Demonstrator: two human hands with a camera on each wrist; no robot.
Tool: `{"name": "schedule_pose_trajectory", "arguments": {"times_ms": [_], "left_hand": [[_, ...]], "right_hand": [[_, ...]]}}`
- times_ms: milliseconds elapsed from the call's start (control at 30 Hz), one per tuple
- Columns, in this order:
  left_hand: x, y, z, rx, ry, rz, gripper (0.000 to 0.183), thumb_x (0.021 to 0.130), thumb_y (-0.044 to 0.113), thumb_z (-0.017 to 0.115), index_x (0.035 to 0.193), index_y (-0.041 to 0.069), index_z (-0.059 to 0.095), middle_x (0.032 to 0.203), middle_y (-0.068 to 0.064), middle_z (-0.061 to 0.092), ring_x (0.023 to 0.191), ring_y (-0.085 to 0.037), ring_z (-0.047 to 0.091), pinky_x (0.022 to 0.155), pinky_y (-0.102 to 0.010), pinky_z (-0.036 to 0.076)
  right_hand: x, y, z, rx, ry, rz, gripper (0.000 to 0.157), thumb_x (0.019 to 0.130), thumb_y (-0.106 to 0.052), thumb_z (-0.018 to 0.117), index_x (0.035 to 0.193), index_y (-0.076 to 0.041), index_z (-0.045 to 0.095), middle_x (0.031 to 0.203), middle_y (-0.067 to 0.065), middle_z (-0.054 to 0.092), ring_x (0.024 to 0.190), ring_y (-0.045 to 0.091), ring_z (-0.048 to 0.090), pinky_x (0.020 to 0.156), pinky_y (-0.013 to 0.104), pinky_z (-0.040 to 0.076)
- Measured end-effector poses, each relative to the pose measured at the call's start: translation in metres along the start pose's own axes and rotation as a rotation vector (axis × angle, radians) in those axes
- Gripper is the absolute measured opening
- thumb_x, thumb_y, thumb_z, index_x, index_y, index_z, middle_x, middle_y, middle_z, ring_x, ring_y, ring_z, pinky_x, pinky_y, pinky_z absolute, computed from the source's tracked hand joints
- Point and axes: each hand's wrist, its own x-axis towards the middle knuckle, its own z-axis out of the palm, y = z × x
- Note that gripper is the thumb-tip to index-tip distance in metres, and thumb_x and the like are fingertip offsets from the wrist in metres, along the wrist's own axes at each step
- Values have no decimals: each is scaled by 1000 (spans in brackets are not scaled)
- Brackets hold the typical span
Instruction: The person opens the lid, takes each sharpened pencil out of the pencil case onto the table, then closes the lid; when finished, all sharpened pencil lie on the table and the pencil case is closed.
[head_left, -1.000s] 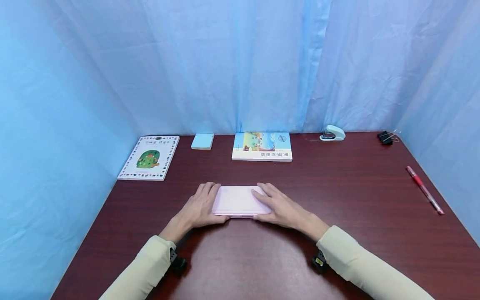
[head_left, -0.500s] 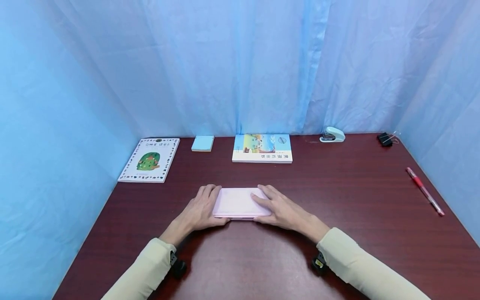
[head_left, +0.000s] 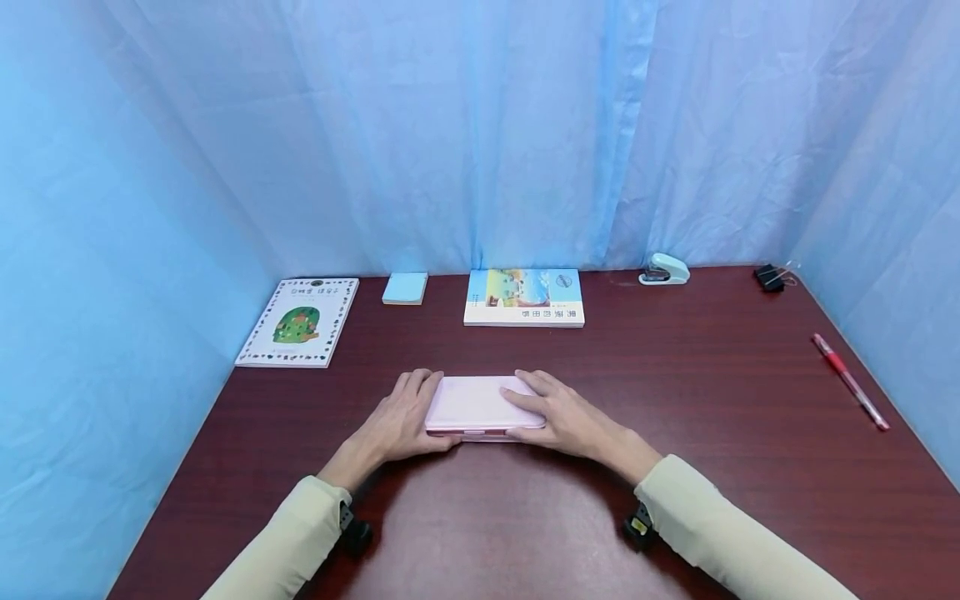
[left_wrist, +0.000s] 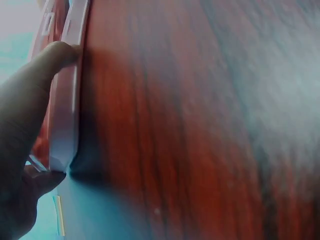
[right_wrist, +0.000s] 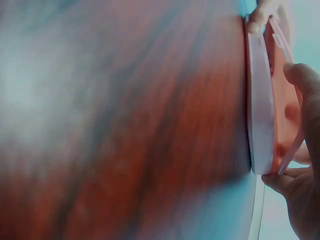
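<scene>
A flat pale pink plastic case [head_left: 480, 402] with a clasp at its front lies on the table before me. My left hand [head_left: 405, 418] grips its left end, thumb along the lower half's front wall [left_wrist: 65, 115]. At the other end my right hand [head_left: 568, 421] holds the case, with one finger over the top and the thumb at the front. In the right wrist view that thumb [right_wrist: 300, 77] touches the edge of the lid, which stands a little raised from the base [right_wrist: 261, 105]. Through the gap the inside looks reddish; its contents cannot be made out.
Along the back lie a white picture book [head_left: 300, 323], a light blue sticky-note pad [head_left: 405, 287], another book [head_left: 523, 297], a mint stapler [head_left: 664, 269] and a black binder clip [head_left: 771, 277]. A red pen [head_left: 849, 379] lies by the right edge. Blue curtains enclose three sides.
The front of the case's lid has come up slightly, and a dark gap now shows between lid and base. Both hands keep their places at the ends; the head view has shifted a little.
</scene>
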Motion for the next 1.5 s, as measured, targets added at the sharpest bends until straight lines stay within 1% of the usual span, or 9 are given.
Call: {"name": "schedule_pose_trajectory", "arguments": {"times_ms": [267, 500, 733, 1000, 1100, 1200, 1367, 1433, 1500], "left_hand": [[0, -18, -3, -242, -65, 50, 98, 66, 64, 70, 138, 7, 36, 128, -5, 40, 116, -21, 36, 94, -40, 38], [-9, -36, 1, -535, -38, -77, 107, 58, 51, 82, 142, 12, 28, 133, -2, 39, 119, -16, 39, 100, -43, 32], [-12, -31, 7, -719, 68, -74, 124, 53, 36, 89, 146, 12, 10, 134, -12, 40, 125, -23, 40, 102, -40, 33], [-10, -18, -1, -587, 28, -108, 130, 56, 39, 87, 148, 4, 2, 134, -13, 41, 125, -23, 39, 102, -41, 31], [-8, -15, -6, -535, -6, -120, 127, 56, 39, 87, 147, 0, 7, 133, -15, 40, 124, -24, 37, 102, -42, 30], [-6, -13, -10, -520, -46, -141, 127, 56, 38, 87, 147, 1, 8, 132, -17, 37, 121, -26, 38, 102, -41, 31], [-5, -11, -13, -494, -90, -171, 128, 56, 41, 87, 148, 2, 5, 132, -16, 35, 119, -27, 40, 100, -41, 33], [-5, -11, -13, -489, -87, -172, 128, 56, 42, 86, 147, 2, 6, 132, -16, 36, 118, -27, 40, 100, -42, 33], [-5, -11, -12, -488, -76, -169, 127, 56, 42, 86, 147, 2, 7, 132, -16, 36, 118, -26, 40, 100, -42, 33]], "right_hand": [[3, 0, -1, 43, -27, 29, 59, 83, -53, 60, 131, -20, 54, 136, 16, 45, 124, 29, 41, 99, 44, 35], [17, 5, -6, 136, -57, 120, 53, 86, -57, 51, 129, -27, 56, 127, 2, 56, 115, 17, 51, 94, 40, 40], [42, 19, -12, 328, 41, 416, 53, 91, -60, 35, 113, -23, 65, 98, -4, 67, 92, 12, 59, 85, 36, 44], [66, 38, -21, 780, 24, 854, 72, 93, -61, 24, 135, -5, 40, 110, 24, 49, 73, 31, 60, 55, 41, 53], [66, 43, -23, 795, 4, 912, 65, 96, -54, 21, 136, -5, 38, 110, 24, 50, 77, 32, 61, 60, 41, 53], [62, 43, -26, 613, 63, 846, 53, 99, -44, 25, 129, -6, 47, 107, 19, 57, 90, 29, 61, 75, 40, 51], [52, 29, -33, 265, 373, 551, 31, 93, -19, 49, 120, -6, 57, 106, 11, 61, 97, 25, 56, 83, 40, 43], [47, 22, -34, 245, 395, 416, 27, 89, -10, 54, 115, -4, 60, 102, 10, 62, 90, 21, 57, 79, 37, 45], [42, 15, -32, 258, 302, 305, 26, 86, -5, 57, 112, -2, 61, 99, 9, 63, 86, 18, 57, 75, 34, 47]]}}
